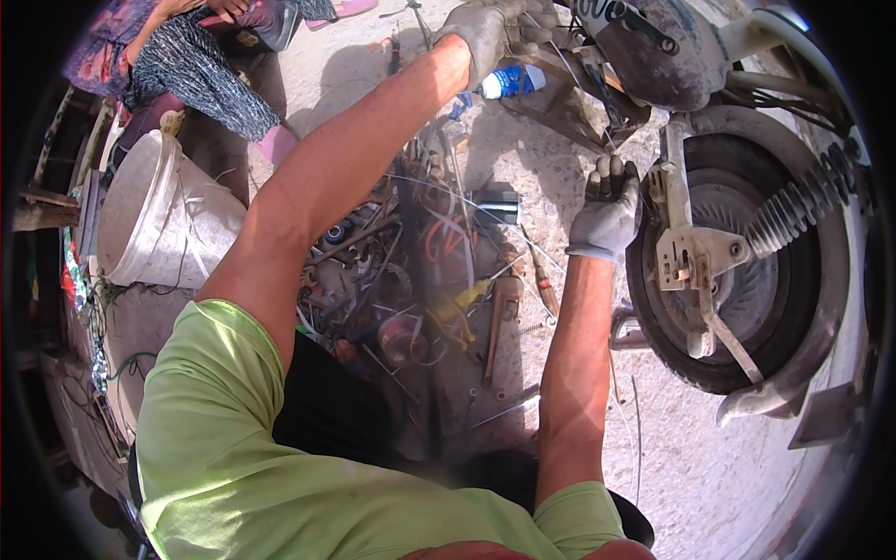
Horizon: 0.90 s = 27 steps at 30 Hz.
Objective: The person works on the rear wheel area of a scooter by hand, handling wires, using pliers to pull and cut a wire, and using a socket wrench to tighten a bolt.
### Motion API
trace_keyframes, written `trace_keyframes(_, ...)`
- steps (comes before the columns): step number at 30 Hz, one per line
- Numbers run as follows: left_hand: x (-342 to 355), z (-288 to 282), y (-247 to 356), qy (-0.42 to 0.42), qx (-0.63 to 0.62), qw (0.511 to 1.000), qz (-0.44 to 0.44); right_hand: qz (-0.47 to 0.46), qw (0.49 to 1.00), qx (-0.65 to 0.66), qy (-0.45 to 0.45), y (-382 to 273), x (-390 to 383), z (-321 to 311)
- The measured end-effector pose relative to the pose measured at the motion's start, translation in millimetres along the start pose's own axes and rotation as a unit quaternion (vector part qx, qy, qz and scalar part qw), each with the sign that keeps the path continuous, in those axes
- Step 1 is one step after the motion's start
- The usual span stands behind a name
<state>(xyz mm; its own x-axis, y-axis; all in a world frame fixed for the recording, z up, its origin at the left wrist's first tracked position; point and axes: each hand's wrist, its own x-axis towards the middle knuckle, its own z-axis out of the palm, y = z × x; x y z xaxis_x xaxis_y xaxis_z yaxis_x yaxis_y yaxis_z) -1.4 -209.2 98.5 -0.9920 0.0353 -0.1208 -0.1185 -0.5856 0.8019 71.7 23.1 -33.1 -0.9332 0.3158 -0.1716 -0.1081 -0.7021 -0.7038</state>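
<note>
My left hand (481, 37), in a dirty grey work glove, reaches far forward beside the front of a two-wheeler. Its fingers are curled at the upper end of a thin cable (569, 75). The cable slants down right to my right hand (607, 213), also gloved, whose fingers are bent up and closed at its lower end. Just right of that hand stands the scooter wheel (714, 261) with its black tire, dusty metal bracket (686, 257) and coil spring (803, 205). The dusty scooter body (653, 56) is above. A blue and white bottle (513, 81) lies below my left hand.
Tools and scrap parts lie between my arms: a rusty wooden-looking handle (502, 322), a screwdriver (544, 280), yellow plastic (455, 317) and loose wires. A white bucket (173, 219) lies at the left. Another person (201, 75) in patterned trousers sits at the upper left.
</note>
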Motion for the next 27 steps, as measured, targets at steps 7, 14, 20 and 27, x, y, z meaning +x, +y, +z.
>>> trace_keyframes(7, -13, 13, 4, 0.039, 0.042, 0.998, 0.01, 0.035, 0.99, 0.138, 0.017, -5, 17, -4)
trace_keyframes(14, -12, 7, 2, -0.002, 0.018, 1.0, 0.023, 0.0, 0.989, 0.146, -0.002, -4, 7, -22)
trace_keyframes(20, -14, 23, -7, 0.021, 0.117, 0.993, 0.012, 0.0, 0.997, 0.072, 0.003, -17, -12, -40)
trace_keyframes(27, 5, 11, -39, -0.05, 0.143, 0.983, 0.103, -0.041, 0.999, 0.021, -0.018, -34, -13, -75)
